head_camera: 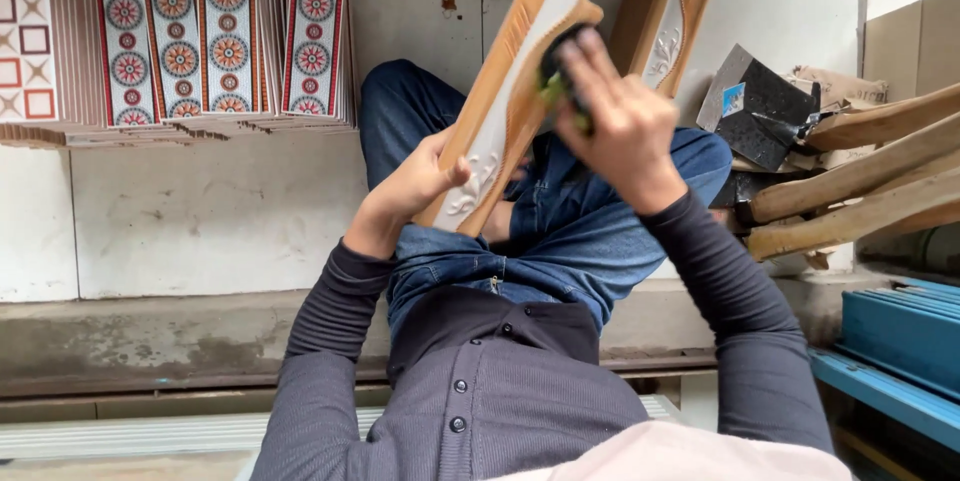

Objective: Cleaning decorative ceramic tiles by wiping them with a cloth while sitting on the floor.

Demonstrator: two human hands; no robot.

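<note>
Left hand (pixel 420 181) grips the lower end of a long carved moulding (pixel 505 101), orange-brown with a white centre band, fingers closed round its edge; moulding tilted, upper end raised away from the lap, lower end over the jeans (pixel 570 231). Right hand (pixel 620 126) curled tight on a dark pad (pixel 560 71) with a green edge, possibly a scouring sponge, pressed against the moulding's upper face. A second moulding (pixel 670 11) leans on the wall behind; stacked patterned tiles (pixel 200 31) upper left; rough wooden planks (pixel 860 181) at right; blue crate (pixel 900 331) lower right.
</note>
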